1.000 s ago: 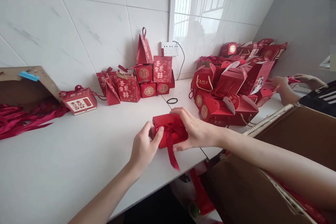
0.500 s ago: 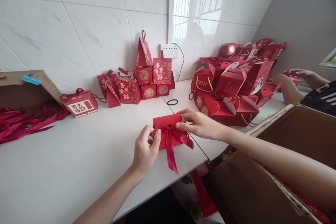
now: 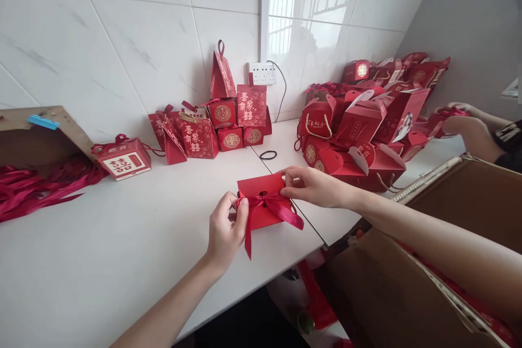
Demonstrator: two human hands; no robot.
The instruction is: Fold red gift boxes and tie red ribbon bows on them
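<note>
A small red gift box (image 3: 261, 187) lies on the white table in front of me. Across its front runs a dark-red satin ribbon (image 3: 281, 211), looped into a bow over a hole in the box, with one tail hanging down at the left. My left hand (image 3: 227, 225) pinches the ribbon's left loop between thumb and fingers at the box's left edge. At the opposite edge, my right hand (image 3: 312, 187) is closed with thumb and fingertips on the ribbon's right loop, close to the box's upper right corner.
Red boxes (image 3: 199, 136) stand stacked by the wall, below a power strip (image 3: 262, 73). A large pile of red boxes (image 3: 346, 136) is at the right, near another person's hand (image 3: 468, 125). Open cardboard cartons (image 3: 391, 261) flank me at right; ribbons (image 3: 49, 187) spill from one at left.
The bow's loops have been drawn outward, and the hole in the box shows more. The hanging tail has swung left. My right hand has shifted slightly right.
</note>
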